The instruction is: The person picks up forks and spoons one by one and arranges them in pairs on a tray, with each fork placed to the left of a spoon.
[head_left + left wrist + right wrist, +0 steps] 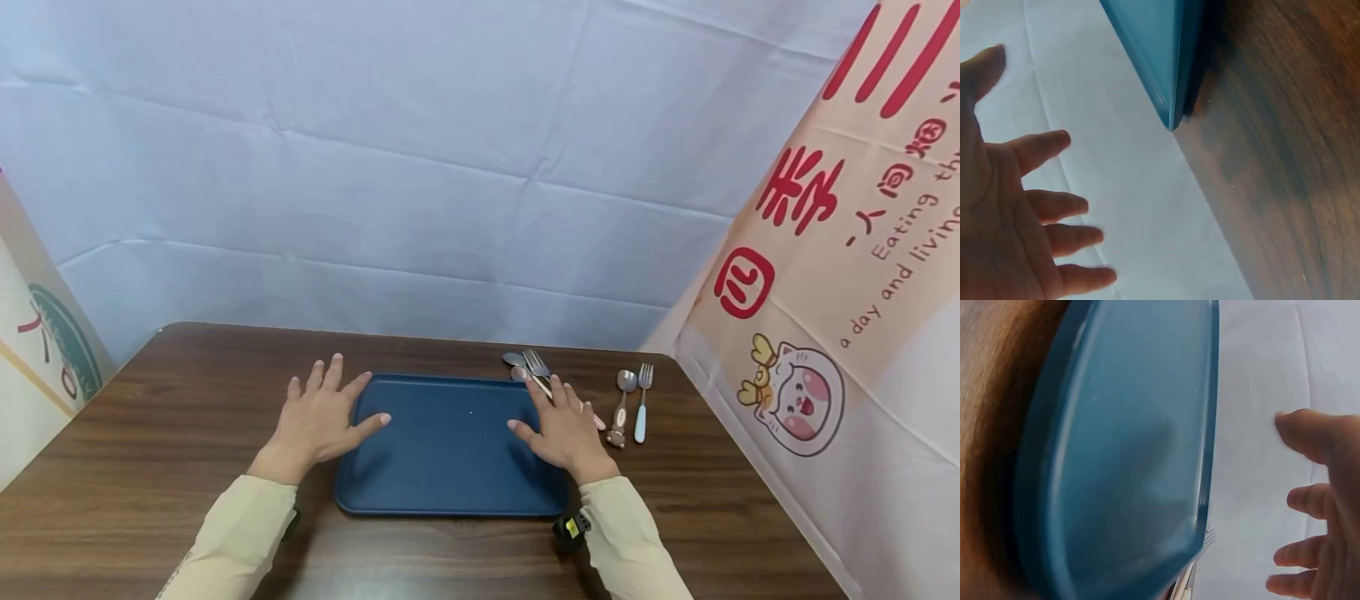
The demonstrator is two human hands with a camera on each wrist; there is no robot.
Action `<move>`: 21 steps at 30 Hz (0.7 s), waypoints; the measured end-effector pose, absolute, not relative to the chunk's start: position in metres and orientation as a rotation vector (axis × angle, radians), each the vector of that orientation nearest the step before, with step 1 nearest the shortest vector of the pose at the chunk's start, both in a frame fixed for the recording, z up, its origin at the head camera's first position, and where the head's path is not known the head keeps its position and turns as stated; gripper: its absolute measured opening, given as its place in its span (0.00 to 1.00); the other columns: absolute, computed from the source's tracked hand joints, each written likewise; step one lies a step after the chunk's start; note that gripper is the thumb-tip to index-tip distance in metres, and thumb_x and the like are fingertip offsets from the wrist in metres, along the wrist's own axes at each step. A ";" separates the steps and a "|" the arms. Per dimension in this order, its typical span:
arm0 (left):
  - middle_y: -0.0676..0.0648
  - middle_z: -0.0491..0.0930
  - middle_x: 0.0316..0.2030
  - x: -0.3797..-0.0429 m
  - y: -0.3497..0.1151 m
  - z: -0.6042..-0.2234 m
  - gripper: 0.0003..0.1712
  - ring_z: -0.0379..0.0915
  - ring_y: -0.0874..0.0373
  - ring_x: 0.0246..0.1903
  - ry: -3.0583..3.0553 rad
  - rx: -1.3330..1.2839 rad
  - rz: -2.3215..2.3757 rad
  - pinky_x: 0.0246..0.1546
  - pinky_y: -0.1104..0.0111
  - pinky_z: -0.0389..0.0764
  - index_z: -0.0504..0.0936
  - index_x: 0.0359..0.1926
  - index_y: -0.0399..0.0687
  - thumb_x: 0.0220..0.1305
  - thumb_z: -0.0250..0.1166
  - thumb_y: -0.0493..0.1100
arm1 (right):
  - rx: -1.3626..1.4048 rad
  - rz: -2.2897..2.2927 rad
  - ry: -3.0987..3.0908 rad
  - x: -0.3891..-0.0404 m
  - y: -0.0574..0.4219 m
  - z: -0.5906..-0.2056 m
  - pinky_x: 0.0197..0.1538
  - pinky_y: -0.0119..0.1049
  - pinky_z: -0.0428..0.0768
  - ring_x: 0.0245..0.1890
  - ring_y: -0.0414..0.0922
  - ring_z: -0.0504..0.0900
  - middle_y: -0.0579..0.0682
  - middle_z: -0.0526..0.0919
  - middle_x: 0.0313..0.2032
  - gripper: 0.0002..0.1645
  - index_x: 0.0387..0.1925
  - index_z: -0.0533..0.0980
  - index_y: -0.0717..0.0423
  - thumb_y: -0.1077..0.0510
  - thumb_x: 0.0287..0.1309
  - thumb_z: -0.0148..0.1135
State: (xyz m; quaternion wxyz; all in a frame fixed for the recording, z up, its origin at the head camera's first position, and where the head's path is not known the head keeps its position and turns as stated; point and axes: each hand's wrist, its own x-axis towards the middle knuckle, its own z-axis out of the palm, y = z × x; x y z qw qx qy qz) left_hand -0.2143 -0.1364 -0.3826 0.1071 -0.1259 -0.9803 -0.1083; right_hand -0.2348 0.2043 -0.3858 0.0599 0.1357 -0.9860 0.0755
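both grips are apart, fingers spread and holding nothing: left hand (321, 421) over the left edge of the blue tray (450, 467), right hand (564, 429) over its right edge; tray lies flat on the table (150, 467), cutlery (628, 404) just right

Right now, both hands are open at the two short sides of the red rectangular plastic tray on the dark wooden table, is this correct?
Only the colour is wrong: the rectangular plastic tray is dark blue, as the head view shows. The left hand and right hand are open at its short sides on the dark wooden table.
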 end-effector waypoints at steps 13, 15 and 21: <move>0.36 0.78 0.41 -0.213 -0.135 -0.378 0.28 0.77 0.45 0.36 -2.859 -0.434 -0.273 0.28 0.55 0.78 0.77 0.50 0.34 0.55 0.67 0.50 | 0.475 0.147 -2.926 -0.234 0.201 -0.380 0.37 0.49 0.78 0.43 0.55 0.78 0.61 0.78 0.46 0.29 0.53 0.74 0.63 0.49 0.55 0.64; 0.36 0.78 0.41 -0.212 -0.136 -0.378 0.28 0.77 0.45 0.36 -2.864 -0.434 -0.275 0.28 0.55 0.78 0.77 0.50 0.34 0.55 0.67 0.50 | 0.480 0.151 -2.923 -0.234 0.201 -0.381 0.36 0.48 0.78 0.42 0.55 0.79 0.61 0.78 0.45 0.29 0.53 0.74 0.63 0.49 0.54 0.64; 0.37 0.79 0.40 -0.212 -0.135 -0.378 0.27 0.77 0.46 0.34 -2.871 -0.430 -0.276 0.27 0.56 0.78 0.78 0.49 0.35 0.55 0.68 0.50 | 0.497 0.143 -2.901 -0.233 0.202 -0.382 0.37 0.49 0.78 0.41 0.54 0.79 0.60 0.79 0.43 0.27 0.51 0.75 0.63 0.50 0.54 0.65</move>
